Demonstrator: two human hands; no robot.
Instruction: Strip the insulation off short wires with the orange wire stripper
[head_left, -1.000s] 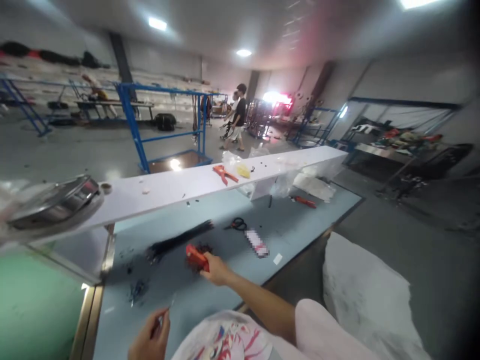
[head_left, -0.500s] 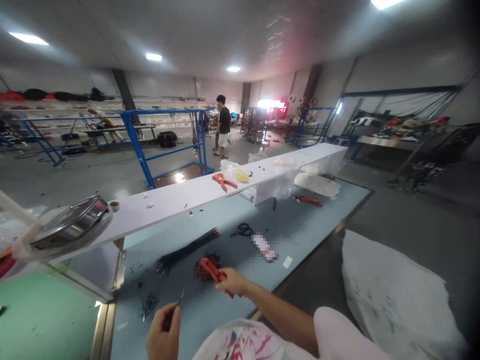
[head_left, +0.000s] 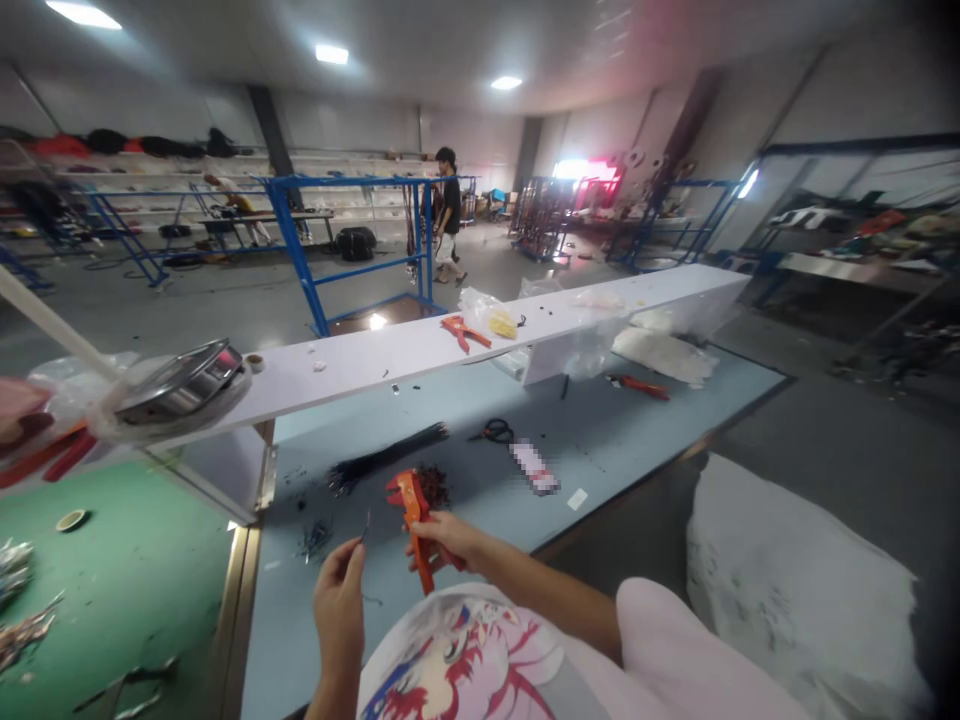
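My left hand is closed in a pinch on a thin dark wire, whose end points up above the fingers. To its right, my right hand wraps round the handles of an orange-red wire stripper, jaws up and tilted left. The wire and the tool's jaws are apart. Behind the stripper lies a pile of small reddish-brown pieces. A bundle of black wires rests farther back on the blue-grey mat. Small wire scraps lie beyond my left hand.
Black-handled scissors lie beyond the pile. A red-handled tool rests at the mat's far right. Across the table runs a white raised shelf with red pliers and a metal reel. A person stands behind a blue rack.
The wire stripper has turned more upright and come nearer my left hand. My left hand has risen with the wire. The view has shifted, and the background person has stepped behind the rack.
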